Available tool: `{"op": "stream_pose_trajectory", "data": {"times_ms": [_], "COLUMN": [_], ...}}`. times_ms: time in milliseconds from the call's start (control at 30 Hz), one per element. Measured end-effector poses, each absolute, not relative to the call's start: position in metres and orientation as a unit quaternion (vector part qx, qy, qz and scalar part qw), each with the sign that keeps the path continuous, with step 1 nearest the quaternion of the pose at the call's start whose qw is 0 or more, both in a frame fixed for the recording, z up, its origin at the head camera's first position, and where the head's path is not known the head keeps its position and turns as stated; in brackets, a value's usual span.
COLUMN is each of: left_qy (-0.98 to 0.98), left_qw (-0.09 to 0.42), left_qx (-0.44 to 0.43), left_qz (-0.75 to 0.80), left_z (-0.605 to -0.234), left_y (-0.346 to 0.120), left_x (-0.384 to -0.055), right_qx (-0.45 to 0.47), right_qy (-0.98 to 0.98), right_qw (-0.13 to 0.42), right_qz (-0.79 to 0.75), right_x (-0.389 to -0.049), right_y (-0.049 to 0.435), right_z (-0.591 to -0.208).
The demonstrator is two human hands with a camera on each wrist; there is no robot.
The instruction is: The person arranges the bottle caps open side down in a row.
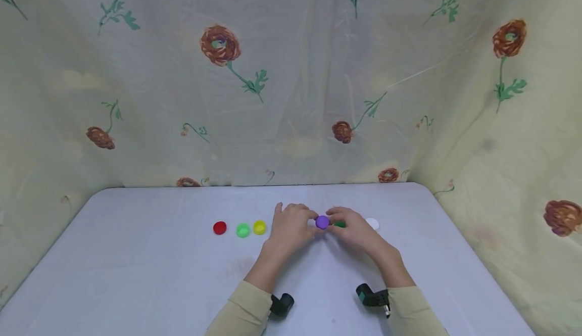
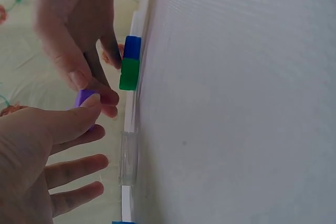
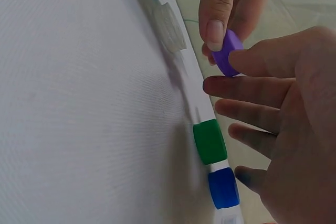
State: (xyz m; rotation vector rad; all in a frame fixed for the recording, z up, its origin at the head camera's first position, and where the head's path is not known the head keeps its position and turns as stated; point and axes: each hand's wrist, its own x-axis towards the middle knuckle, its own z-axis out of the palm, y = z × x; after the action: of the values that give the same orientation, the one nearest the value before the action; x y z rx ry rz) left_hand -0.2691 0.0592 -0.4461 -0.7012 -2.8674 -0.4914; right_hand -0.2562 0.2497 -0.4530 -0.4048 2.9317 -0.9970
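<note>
A purple round cap (image 1: 322, 222) is held above the far half of the table (image 1: 136, 270), between the two hands. My left hand (image 1: 291, 230) pinches it from the left; its thumb lies on the cap in both wrist views. From the right, my right hand (image 1: 356, 232) pinches the same cap with thumb and forefinger, its other fingers spread apart. Beyond the right hand's fingers stands a dark green cap (image 3: 210, 141), partly covered in the head view. Next to it is a blue cap (image 3: 224, 188); a clear ridged cap (image 3: 170, 27) stands nearer the left hand.
Left of the hands lie a red cap (image 1: 220, 228), a light green cap (image 1: 243, 230) and a yellow cap (image 1: 259, 227). A white cap (image 1: 373, 223) lies right of the right hand. Flowered cloth (image 1: 291, 73) hangs behind the table and along its sides.
</note>
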Motion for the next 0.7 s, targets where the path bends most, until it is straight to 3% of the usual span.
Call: {"op": "stream_pose_trajectory", "data": {"times_ms": [433, 700], "left_qy": [-0.957, -0.955], "left_qw": [0.047, 0.063], "left_qx": [-0.233, -0.222], "left_qz": [-0.169, -0.187], "left_z": [-0.4489, -0.4498], "left_y": [0.0579, 0.0607], "left_x": [-0.2702, -0.2689], "right_qx": [-0.145, -0.145], "right_qy": [0.940, 0.940], "right_qw": [-0.029, -0.028], "right_qz": [-0.308, -0.309], "right_x": [-0.2534, -0.2538], "right_y": [0.2498, 0.2498], "right_z": [-0.4524, -0.4531]}}
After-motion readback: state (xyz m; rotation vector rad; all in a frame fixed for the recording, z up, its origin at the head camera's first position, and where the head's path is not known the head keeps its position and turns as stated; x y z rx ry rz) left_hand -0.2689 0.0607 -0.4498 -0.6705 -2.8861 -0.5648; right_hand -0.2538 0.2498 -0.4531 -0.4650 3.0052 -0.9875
